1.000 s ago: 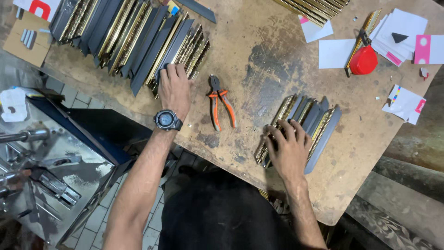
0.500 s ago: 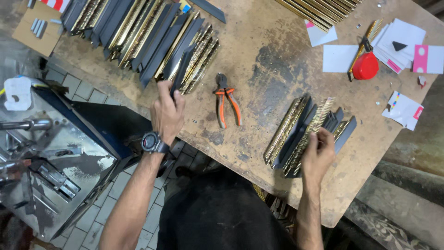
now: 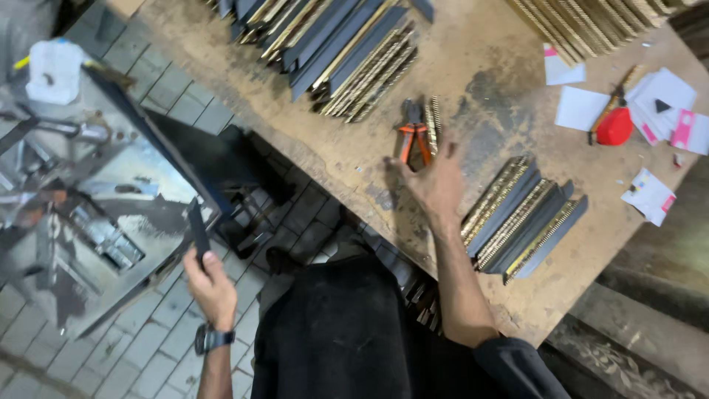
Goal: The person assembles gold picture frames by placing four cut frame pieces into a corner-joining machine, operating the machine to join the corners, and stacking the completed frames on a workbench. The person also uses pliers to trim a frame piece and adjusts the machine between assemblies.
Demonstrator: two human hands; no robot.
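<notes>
Your right hand (image 3: 436,181) rests open, fingers touching the orange pliers (image 3: 415,137) near the surface's front edge; your left hand (image 3: 210,284) grips a dark strip (image 3: 198,230) off the surface.

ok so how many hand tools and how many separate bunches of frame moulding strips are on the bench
orange-handled pliers: 1
red-handled tool: 1
bunches of moulding strips: 3, one at top centre, one at top right, one by the right hand
total: 5
The right hand rests at the pliers; the left hand holds a dark strip off the bench, not counted.
</notes>
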